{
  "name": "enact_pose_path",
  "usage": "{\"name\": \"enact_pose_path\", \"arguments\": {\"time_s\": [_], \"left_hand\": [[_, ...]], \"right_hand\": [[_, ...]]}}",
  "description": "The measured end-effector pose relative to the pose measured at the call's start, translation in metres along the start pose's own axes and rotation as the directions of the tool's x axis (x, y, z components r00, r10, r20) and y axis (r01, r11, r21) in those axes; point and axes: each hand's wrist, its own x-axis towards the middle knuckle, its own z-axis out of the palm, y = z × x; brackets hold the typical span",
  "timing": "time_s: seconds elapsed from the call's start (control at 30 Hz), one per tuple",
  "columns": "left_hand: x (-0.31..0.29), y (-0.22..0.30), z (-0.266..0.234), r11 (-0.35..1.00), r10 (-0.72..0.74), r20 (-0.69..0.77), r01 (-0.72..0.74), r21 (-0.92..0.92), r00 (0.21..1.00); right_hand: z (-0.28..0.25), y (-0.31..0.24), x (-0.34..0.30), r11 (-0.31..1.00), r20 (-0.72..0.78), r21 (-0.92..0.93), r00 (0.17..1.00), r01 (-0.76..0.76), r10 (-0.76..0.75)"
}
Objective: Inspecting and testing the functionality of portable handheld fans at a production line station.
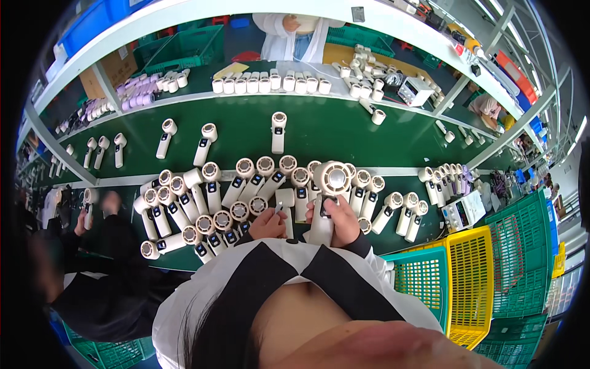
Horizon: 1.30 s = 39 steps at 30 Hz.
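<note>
Upright before my chest stands a white handheld fan (322, 226), its round head toward the far side. My right hand (345, 221) is wrapped round its handle, with the thumb near the dark panel. Close by on the left, my left hand (268, 225) is closed with the fingertips pinched around a small pale piece too tiny to name. Another white fan (285, 198) lies just beyond those fingers. Many more white fans (238, 211) with dark panels lie in rows on the green tabletop around both hands, mostly to the left.
A green conveyor belt (239, 129) carries spaced fans beyond the table. To the right are more fans (413, 215), a white instrument box (464, 212), and yellow (470, 277) and green crates (519, 258). At left, a co-worker's hand (80, 222) holds a fan. Another person (295, 34) stands opposite.
</note>
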Motion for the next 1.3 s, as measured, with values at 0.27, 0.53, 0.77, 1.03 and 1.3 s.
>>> {"name": "enact_pose_path", "arguments": {"time_s": [0.27, 0.53, 0.77, 1.03, 1.3], "left_hand": [[0.008, -0.009, 0.004, 0.975, 0.057, -0.053, -0.044, 0.219, 0.997], [-0.001, 0.000, 0.006, 0.999, -0.040, -0.045, 0.042, 0.029, 0.998], [-0.005, 0.001, 0.012, 0.999, -0.010, -0.086, 0.014, 0.044, 0.996], [-0.007, 0.002, 0.017, 0.999, -0.054, -0.118, 0.054, -0.005, 0.991], [0.002, -0.001, 0.011, 0.995, -0.085, -0.071, 0.082, -0.050, 0.994]], "right_hand": [[-0.001, -0.008, 0.002, 0.984, 0.058, 0.160, 0.996, -0.076, 0.067], [0.010, -0.022, 0.007, 0.995, 0.182, 0.047, 0.979, 0.087, -0.094], [0.023, -0.016, -0.004, 0.986, 0.124, -0.080, 0.983, 0.146, -0.135], [0.023, -0.014, -0.004, 0.969, 0.166, -0.111, 0.966, 0.219, -0.199], [0.016, -0.011, 0.004, 0.967, 0.225, -0.122, 0.955, 0.223, -0.192]]}}
